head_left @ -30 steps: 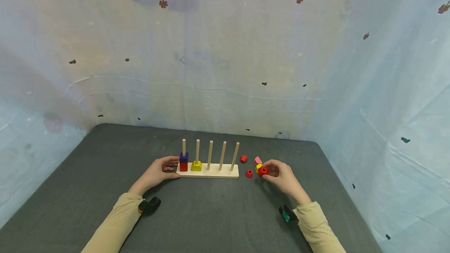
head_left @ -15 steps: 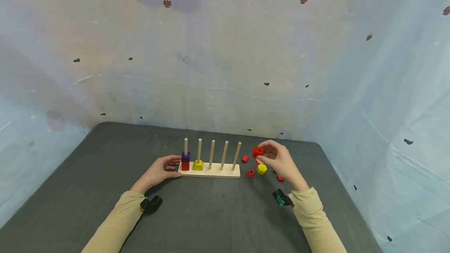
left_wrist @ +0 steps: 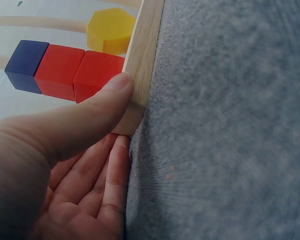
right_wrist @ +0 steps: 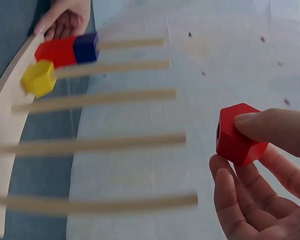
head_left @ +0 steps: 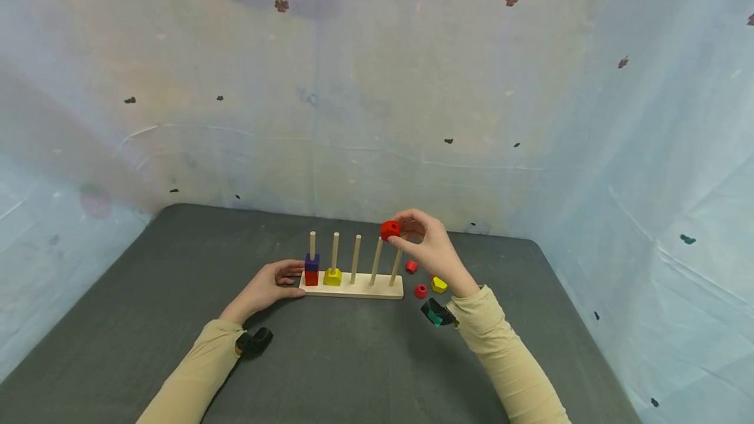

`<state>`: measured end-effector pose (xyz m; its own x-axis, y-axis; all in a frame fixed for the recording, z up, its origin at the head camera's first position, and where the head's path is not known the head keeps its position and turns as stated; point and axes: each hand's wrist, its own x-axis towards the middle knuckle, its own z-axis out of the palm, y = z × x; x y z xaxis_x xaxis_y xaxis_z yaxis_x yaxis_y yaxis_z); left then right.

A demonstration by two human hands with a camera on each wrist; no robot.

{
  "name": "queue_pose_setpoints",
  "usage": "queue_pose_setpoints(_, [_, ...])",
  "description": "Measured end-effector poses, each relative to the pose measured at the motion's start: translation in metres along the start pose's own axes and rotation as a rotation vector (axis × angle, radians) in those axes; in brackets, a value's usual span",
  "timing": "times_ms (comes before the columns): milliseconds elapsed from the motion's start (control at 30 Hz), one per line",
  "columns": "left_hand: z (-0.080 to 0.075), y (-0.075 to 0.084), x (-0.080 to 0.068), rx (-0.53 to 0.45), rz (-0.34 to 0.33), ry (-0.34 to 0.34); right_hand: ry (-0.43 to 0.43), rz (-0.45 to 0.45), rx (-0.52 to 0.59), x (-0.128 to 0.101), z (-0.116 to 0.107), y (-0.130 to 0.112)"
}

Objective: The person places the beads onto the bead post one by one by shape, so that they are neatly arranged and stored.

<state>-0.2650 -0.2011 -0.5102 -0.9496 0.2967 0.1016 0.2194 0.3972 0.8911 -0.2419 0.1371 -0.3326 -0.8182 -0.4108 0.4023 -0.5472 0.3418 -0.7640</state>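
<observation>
A wooden peg board point(head_left: 352, 289) with several upright pegs stands on the table. Its left end is held by my left hand point(head_left: 266, 289), the thumb pressed on the board's front edge in the left wrist view. The leftmost peg carries two red cube blocks point(left_wrist: 60, 72) with a blue cube block point(left_wrist: 27, 67) on top. On the neighbouring peg sits a yellow many-sided block point(head_left: 332, 277). My right hand point(head_left: 429, 244) pinches a red many-sided block point(right_wrist: 240, 134) between thumb and fingers, near the tops of the two rightmost pegs and apart from them in the right wrist view.
Right of the board lie two small red blocks, one farther back point(head_left: 412, 267) and one nearer point(head_left: 421, 291). A loose yellow block point(head_left: 438, 284) lies beside them, partly covering something reddish. The dark table point(head_left: 330, 358) ends at a hanging pale sheet point(head_left: 365, 116).
My right hand has lifted the red many-sided block from among the loose blocks and carried it up and left to the pegs. My left hand keeps its hold on the board.
</observation>
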Motion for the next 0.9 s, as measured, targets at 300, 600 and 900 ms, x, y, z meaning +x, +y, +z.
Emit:
queue_pose_setpoints(300, [0.0, 0.0, 0.001, 0.002, -0.002, -0.002, -0.011, -0.074, 0.006, 0.018, 0.032, -0.023])
queue_pose_setpoints(600, [0.0, 0.001, -0.001, -0.012, 0.014, -0.004, 0.005, -0.124, 0.003, 0.035, 0.067, 0.0])
queue_pose_setpoints(900, [-0.001, 0.0, 0.0, -0.01, 0.0, -0.002, 0.017, -0.127, 0.004, 0.043, 0.089, 0.013])
